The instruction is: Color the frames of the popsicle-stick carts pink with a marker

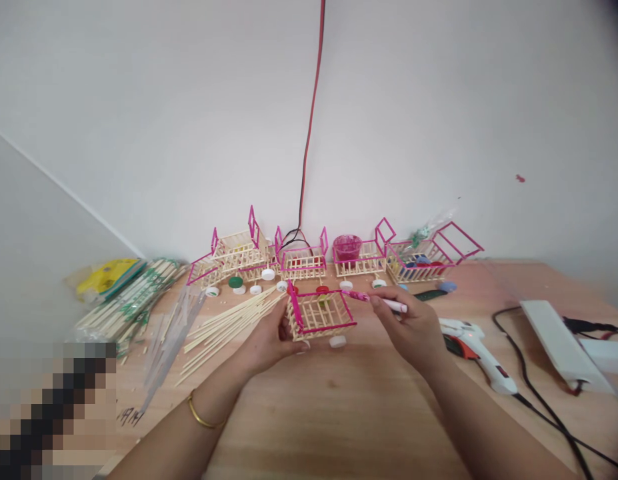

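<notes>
A small cart of wooden sticks (329,313) with magenta top edges and bottle-cap wheels is held at its left end by my left hand (269,340), fingers behind it and thumb below. My right hand (409,323) pinches a white-handled brush (393,305); its magenta-stained end points left, close to the cart's upper right corner. Whether the tip touches the stick there I cannot tell. Behind the cart stands a similar one (303,267) with magenta ends. Right of that, a magenta-stained cup (347,248) sits in another cart (363,267).
More stick carts stand at the left (239,250) and right (421,270) along the wall. Loose sticks (229,327) and packaged sticks (133,297) lie left. On the right are a glue gun (483,357), a white power strip (563,347) and black cables.
</notes>
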A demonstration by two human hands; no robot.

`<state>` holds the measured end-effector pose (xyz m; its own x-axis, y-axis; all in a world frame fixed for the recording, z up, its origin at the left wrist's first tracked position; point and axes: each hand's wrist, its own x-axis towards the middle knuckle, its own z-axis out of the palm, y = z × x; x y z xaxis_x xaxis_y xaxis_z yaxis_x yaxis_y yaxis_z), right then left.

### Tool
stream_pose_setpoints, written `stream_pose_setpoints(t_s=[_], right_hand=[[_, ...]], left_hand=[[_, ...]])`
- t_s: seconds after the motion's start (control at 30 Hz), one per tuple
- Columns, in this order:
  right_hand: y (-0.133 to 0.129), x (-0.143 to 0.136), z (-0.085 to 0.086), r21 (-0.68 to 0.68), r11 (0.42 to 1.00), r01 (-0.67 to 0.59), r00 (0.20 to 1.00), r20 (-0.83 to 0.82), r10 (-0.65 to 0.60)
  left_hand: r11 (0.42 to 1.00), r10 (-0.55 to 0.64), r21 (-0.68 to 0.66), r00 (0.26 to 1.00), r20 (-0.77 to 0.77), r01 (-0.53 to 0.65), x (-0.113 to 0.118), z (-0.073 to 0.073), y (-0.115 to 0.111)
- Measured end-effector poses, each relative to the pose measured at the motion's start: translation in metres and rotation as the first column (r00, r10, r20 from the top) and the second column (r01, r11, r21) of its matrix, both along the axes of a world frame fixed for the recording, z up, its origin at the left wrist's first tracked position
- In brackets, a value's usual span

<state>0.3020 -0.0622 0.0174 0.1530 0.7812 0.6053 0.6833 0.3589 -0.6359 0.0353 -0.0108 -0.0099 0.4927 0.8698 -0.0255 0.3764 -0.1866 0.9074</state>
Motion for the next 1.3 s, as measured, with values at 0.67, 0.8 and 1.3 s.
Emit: stream_pose_setpoints(t_s=[0.67,0.8,1.3], right_hand=[[-0.001,0.004,0.010,-0.022,0.997,-0.076,0.996,0.040,0.077],[-0.003,0.006,0.012,-0.035,0.996,-0.085,0.995,0.039,0.087],[-0.002,0.008,0.011,-0.076,0.996,-0.035,0.999,-0.025,0.034]], left_hand=[[1.000,-0.012,0.002,1.000,0.005,0.012,-0.001,0.000,0.000],[1.000,-0.007,0.015,1.000,-0.021,0.007,-0.001,0.001,0.000],[1.000,-0.020,0.005,1.000,0.013,0.020,0.001,0.004,-0.002]])
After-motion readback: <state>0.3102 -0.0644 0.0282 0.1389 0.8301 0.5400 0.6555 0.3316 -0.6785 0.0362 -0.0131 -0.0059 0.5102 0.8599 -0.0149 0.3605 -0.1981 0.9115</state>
